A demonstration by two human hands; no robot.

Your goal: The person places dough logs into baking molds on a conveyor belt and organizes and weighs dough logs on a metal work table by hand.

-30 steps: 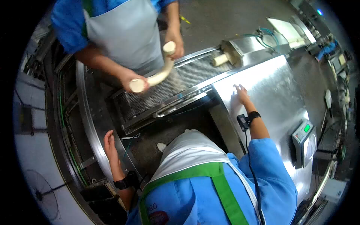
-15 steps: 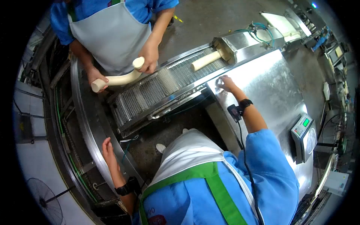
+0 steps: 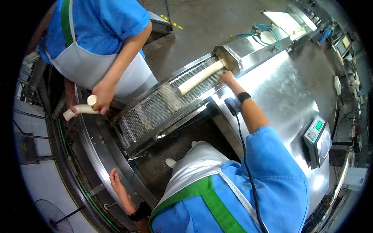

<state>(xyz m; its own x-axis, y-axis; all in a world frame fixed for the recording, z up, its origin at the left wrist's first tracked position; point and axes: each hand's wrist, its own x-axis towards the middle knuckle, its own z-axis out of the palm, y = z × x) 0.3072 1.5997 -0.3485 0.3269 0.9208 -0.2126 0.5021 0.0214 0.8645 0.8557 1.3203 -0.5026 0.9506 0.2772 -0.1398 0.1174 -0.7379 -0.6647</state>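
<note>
A cream-coloured dough log (image 3: 200, 79) lies on the mesh conveyor belt (image 3: 155, 105), its far end at the mouth of a metal housing (image 3: 243, 50). Beside that far end, over the belt's near rail, is my right hand (image 3: 227, 77) with its fingers curled in. Whether it touches the log or pinches something small is hidden. My left hand (image 3: 118, 184) is open, fingers stretched, by the curved metal rim (image 3: 91, 143) at lower left. It holds nothing. Across the belt, a co-worker's hands (image 3: 103, 95) grip another, bent dough log (image 3: 85, 109).
A steel table (image 3: 279, 97) stands to my right, carrying a digital scale (image 3: 316, 139). A black cable (image 3: 243, 143) runs from my right wrist along my arm. Blue-green air hoses (image 3: 268, 35) loop above the housing. A fan (image 3: 52, 217) stands at lower left.
The log on the belt has come further out of the housing. My right hand has moved from the steel table to the belt's edge. The co-worker has shifted left with the bent log.
</note>
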